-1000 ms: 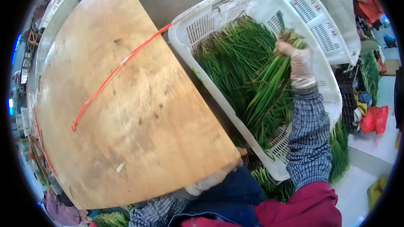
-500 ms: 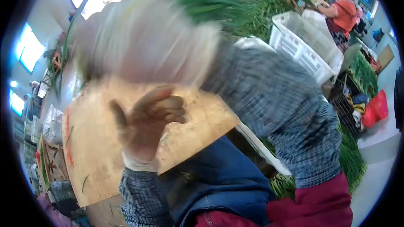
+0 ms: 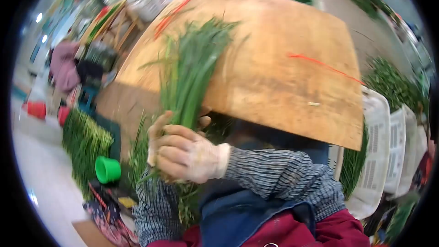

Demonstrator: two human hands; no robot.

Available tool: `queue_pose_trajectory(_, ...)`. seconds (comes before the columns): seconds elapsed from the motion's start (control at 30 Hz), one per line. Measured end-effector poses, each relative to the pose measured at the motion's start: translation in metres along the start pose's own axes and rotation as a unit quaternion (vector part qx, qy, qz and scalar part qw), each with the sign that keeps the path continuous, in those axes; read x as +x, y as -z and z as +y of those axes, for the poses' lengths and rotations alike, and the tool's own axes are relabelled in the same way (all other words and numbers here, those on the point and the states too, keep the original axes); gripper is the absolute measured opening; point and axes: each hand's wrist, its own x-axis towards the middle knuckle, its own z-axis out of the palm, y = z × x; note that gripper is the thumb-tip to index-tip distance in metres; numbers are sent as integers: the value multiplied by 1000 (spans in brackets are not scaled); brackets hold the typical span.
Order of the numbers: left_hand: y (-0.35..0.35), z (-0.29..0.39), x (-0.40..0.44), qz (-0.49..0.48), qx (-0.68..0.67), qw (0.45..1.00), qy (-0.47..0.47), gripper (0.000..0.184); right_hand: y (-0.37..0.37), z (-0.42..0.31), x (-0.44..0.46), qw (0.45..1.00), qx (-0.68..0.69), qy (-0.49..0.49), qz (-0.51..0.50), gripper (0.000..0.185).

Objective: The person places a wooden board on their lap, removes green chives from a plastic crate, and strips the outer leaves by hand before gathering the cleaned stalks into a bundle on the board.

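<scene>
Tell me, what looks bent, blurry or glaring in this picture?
Head view: the board looks bowed along its far edge, probably from the wide lens, and the corners are black; head view: the green bunch has soft, smeared tips, and the person in pink is blurred; head view: glare spots the pale floor.

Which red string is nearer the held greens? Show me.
The left string, close by the tips of the greens; the right string ends by the white crate.

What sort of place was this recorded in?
Probably a workroom for sorting or bundling fresh greens: a bunch of long greens is held up beside a large wooden board, more greens are piled at the left, and white plastic crates stand at the right.
</scene>
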Motion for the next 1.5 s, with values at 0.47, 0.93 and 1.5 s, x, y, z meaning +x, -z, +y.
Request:
queue_pose_trajectory(0.47,45,-2,-15,115,185,974,-61,56,-159,-22,-15,-211,859,173,-433,36)
queue_pose_trajectory(0.93,21,45,-65,104,504,841,-169,84,-48,2,99,-458,800,21,-386,33)
queue_pose_trajectory(1.5,-148,139,77,-91,496,732,-459,40,-138,12,270,-205,974,94,-33,30)
